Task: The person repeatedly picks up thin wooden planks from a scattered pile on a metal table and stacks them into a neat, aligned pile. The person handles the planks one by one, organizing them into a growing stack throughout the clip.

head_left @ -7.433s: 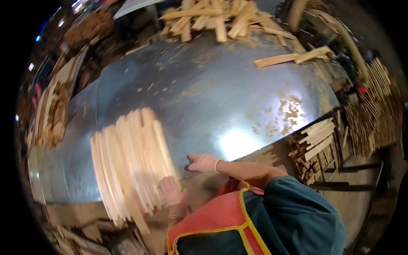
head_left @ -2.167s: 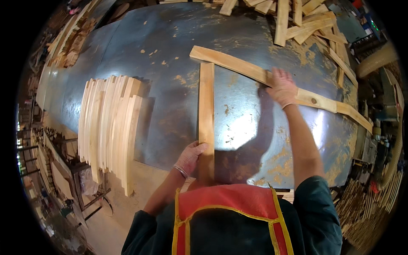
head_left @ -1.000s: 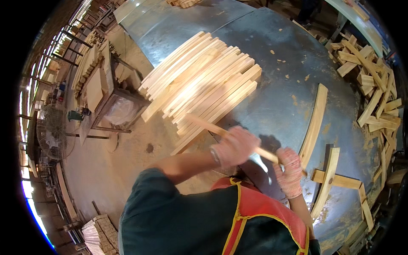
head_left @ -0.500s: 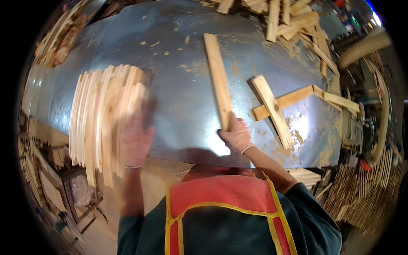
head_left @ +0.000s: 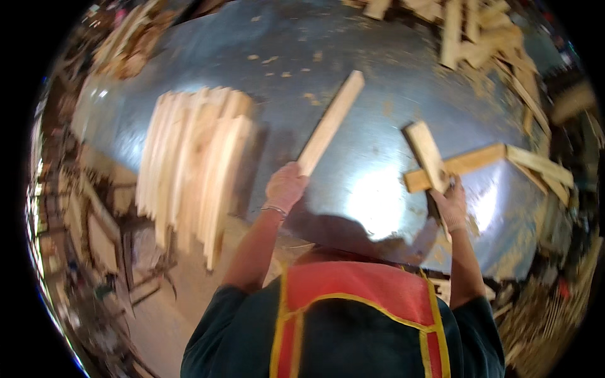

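Note:
My left hand (head_left: 286,188), in a thin glove, is closed round the lower end of a wooden slat (head_left: 333,121). That slat points away and to the right over the metal tabletop (head_left: 372,170). Farther right, my right hand (head_left: 451,205) grips the near part of a second wooden board (head_left: 426,146). This board rests across another wooden piece (head_left: 474,161) that lies aslant on the table. Left of my left hand a row of light slats (head_left: 192,157) lies side by side, their near ends jutting past the table edge.
Loose offcuts (head_left: 485,38) are heaped at the far right. Rough strips (head_left: 129,41) lie at the far left corner. Another board (head_left: 539,165) meets the slanted piece on the right. Sawdust and chips are scattered over the tabletop. A frame rack (head_left: 104,246) stands at lower left.
The slat has passed from my right hand to my left and now tilts right. My right hand has moved right onto the crossed board. My left hand has left the slat row.

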`<state>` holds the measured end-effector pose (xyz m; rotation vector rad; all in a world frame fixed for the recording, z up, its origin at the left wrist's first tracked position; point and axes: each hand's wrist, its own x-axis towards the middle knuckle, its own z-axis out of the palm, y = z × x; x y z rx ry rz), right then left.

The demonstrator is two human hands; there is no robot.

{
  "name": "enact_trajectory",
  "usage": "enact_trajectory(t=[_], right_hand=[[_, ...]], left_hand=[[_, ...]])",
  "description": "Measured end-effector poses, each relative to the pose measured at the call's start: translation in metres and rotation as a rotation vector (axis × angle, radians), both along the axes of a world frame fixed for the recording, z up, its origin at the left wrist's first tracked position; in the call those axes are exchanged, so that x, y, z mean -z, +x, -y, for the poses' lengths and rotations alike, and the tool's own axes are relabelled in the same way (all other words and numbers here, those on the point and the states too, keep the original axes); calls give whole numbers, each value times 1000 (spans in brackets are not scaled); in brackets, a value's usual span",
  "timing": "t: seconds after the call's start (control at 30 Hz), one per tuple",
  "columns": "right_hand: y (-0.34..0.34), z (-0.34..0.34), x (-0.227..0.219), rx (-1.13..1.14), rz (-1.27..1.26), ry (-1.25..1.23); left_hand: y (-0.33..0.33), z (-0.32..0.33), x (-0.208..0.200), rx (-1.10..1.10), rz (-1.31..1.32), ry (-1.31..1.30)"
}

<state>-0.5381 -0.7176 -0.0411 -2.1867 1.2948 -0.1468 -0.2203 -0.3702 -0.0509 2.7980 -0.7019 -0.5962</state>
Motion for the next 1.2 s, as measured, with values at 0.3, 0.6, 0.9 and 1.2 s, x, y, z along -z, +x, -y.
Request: enact_trajectory(t=[0.3,0.6,0.9,1.2], right_hand=[[44,-47,24,90,330,681],[127,-99,18,461,951,1393],[122,-146,-24,43,613,1066],[-50,49,34,383,441,523]], left_hand=[[-2,-182,23,-7,554,89],[-20,-105,-4,121,311,-466],[-64,-13,-41,-223,-725,-680],[11,-173,24,-60,547,384]])
